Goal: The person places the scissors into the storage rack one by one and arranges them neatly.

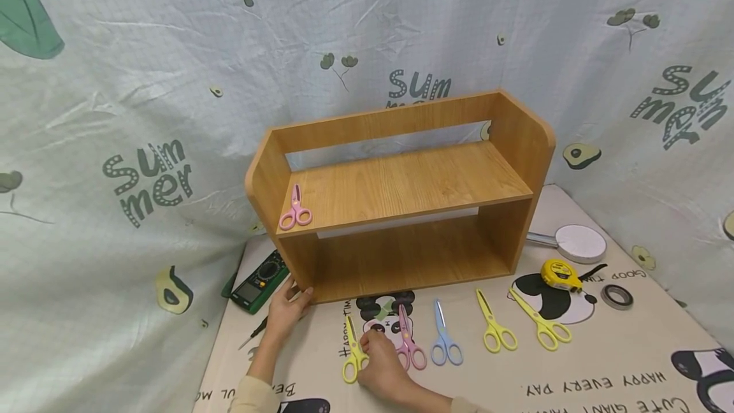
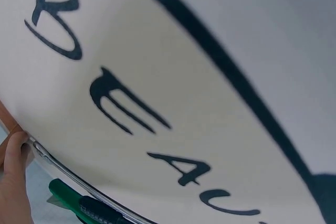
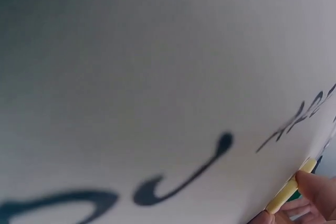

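A two-tier wooden shelf [image 1: 401, 183] stands on the patterned cloth. My left hand [image 1: 283, 311] grips its lower left front corner, the thumb over the bottom board's front edge. Below it, my right hand [image 1: 381, 365] pinches a handle loop of the leftmost yellow scissors [image 1: 351, 368], which lie with blades pointing toward the shelf. In the right wrist view, thumb and finger hold that yellow handle [image 3: 283, 195]. Pink scissors [image 1: 405, 330] lie just beside the right hand, partly behind it. Another pair of pink scissors [image 1: 295, 209] rests on the upper tier's left end.
Blue scissors [image 1: 443, 336] and two more yellow pairs, one nearer [image 1: 492, 324], one farther right [image 1: 541, 324], lie in front of the shelf. A green multimeter [image 1: 260, 282] and a screwdriver [image 1: 255, 331] are at left. At right are a tape measure [image 1: 559, 274], tape roll [image 1: 617, 297] and white round-headed tool [image 1: 580, 244].
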A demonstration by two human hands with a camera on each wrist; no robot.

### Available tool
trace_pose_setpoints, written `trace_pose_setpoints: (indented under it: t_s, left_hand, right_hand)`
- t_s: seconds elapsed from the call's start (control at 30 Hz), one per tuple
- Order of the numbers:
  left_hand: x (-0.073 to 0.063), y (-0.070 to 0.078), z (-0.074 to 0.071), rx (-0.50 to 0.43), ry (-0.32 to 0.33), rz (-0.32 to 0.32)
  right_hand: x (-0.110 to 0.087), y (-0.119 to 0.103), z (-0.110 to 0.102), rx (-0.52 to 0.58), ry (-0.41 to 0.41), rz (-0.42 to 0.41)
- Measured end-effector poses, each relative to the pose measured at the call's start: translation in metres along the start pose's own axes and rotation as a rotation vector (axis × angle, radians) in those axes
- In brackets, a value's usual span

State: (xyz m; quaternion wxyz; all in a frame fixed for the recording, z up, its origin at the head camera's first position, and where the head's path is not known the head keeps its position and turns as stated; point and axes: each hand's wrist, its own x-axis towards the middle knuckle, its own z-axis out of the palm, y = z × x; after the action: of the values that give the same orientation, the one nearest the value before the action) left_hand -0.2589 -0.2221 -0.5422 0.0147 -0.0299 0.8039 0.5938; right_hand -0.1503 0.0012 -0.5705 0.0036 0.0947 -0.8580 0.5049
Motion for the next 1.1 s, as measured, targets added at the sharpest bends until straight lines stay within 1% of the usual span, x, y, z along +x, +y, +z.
trace_pose_setpoints:
  t_s: [0.2,0.33,0.73,0.97,1.1]
  left_hand:
    - [0.0005,-0.0004,0.0008,0.006,-0.002,0.008]
    - [-0.0003,-0.0003,0.0013,0.008,0.001,-0.002]
    - [-0.0015,-0.0003,0.0019,0.014,0.004,-0.012]
    - [-0.0006,-0.0014,0.0014,0.016,-0.003,-0.001]
    - [0.0005,-0.0013,0.0015,0.012,0.002,0.000]
  right_hand:
    - [0.0005,-0.0017,0.0000,-0.014,-0.002,0.023]
    - [0.0006,-0.0013,0.0013,-0.020,0.012,0.015]
    - [0.0028,-0.0059,0.0034,-0.033,0.023,0.061]
    - [0.0032,-0.0083,0.0067,-0.103,0.052,0.052]
    - [0.0037,-0.0089,0.0058,-0.105,0.054,0.059]
